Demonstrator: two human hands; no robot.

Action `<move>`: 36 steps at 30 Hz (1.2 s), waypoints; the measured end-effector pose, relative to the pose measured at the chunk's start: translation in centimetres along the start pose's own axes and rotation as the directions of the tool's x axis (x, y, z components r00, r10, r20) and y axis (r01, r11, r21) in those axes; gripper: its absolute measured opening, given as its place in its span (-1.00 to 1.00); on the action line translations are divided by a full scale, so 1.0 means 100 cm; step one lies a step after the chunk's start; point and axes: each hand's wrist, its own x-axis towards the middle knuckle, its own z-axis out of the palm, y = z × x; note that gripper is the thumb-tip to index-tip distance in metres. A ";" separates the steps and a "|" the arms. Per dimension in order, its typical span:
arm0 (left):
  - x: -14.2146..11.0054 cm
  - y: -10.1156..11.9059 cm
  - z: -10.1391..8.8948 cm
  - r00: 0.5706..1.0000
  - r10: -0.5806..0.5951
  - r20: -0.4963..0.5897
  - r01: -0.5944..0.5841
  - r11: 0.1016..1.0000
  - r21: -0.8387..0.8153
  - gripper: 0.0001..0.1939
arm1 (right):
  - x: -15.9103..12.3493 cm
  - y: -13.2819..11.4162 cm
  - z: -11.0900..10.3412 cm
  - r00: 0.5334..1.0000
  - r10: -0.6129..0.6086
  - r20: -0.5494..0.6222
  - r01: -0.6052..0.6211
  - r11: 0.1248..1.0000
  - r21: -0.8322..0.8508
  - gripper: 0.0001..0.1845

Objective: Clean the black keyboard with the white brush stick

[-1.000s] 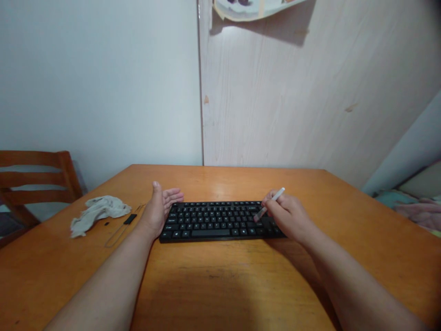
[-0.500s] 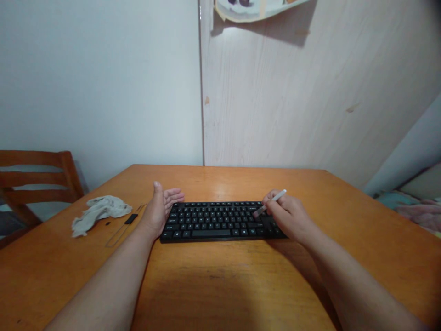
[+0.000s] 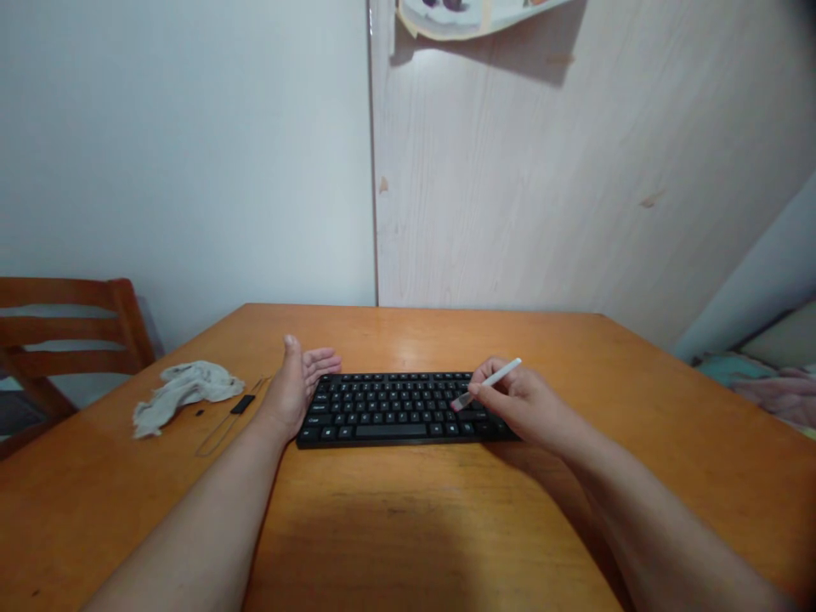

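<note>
A black keyboard (image 3: 388, 408) lies flat on the wooden table, its right end partly hidden under my right hand. My left hand (image 3: 297, 387) rests on edge against the keyboard's left side, fingers stretched out and thumb up, holding nothing. In my right hand (image 3: 510, 395) a small brush (image 3: 503, 372) with a white handle is pinched between thumb and fingers. Its bristle end, pinkish at the tip, points down and left onto the keys right of the middle.
Left of my left arm lie a crumpled pale cloth (image 3: 184, 393), a wire tool with a black grip (image 3: 242, 405) and a tiny black piece (image 3: 200, 413). A wooden chair (image 3: 70, 327) stands at the left. The wooden table (image 3: 395, 518) backs onto a wall (image 3: 255, 170).
My right hand has moved left and slightly down with the brush, bringing its tip over keys farther left. My left hand and the keyboard have stayed in place.
</note>
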 end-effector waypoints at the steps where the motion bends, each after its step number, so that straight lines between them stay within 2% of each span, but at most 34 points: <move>1: 0.000 0.000 0.000 1.000 -0.001 0.000 0.001 1.000 -0.001 -0.04 | 0.000 0.001 0.001 1.000 -0.001 0.002 0.001 1.000 -0.003 -0.89; 6: -0.001 0.001 0.001 1.000 0.001 -0.007 -0.001 1.000 0.001 -0.04 | -0.001 0.004 0.005 0.998 -0.039 -0.053 0.033 0.993 -0.117 -0.94; 10: -0.001 0.002 0.001 1.000 -0.003 -0.011 0.003 1.000 0.005 -0.03 | 0.000 0.007 0.005 0.998 -0.021 -0.059 0.011 0.986 -0.164 -0.97; 18: -0.002 0.001 0.002 1.000 -0.002 -0.012 0.002 1.000 0.002 -0.04 | 0.002 0.010 -0.009 0.987 -0.028 -0.160 -0.032 0.932 -0.361 -0.91; 21: -0.002 0.001 0.002 1.000 0.003 -0.008 -0.003 1.000 0.003 -0.04 | 0.001 0.008 -0.008 0.982 0.002 -0.187 -0.056 0.958 -0.280 -0.94; 24: 0.000 0.001 0.001 1.000 -0.004 -0.010 0.004 1.000 0.005 -0.03 | 0.001 0.006 -0.002 0.993 0.015 -0.119 -0.026 0.996 -0.085 -0.96; 26: 0.001 0.000 0.000 1.000 -0.003 -0.009 0.003 1.000 0.005 -0.03 | 0.001 0.005 0.002 0.997 0.008 -0.081 -0.011 0.999 -0.034 -0.96; 31: 0.002 -0.002 -0.001 1.000 0.004 -0.005 -0.004 1.000 0.004 -0.02 | 0.003 0.012 -0.002 0.991 -0.012 -0.137 -0.027 0.959 -0.281 -0.90; 36: 0.002 -0.001 -0.001 1.000 0.004 0.000 -0.004 1.000 0.010 -0.03 | 0.003 0.015 -0.014 0.987 -0.010 -0.163 -0.060 0.906 -0.419 -0.88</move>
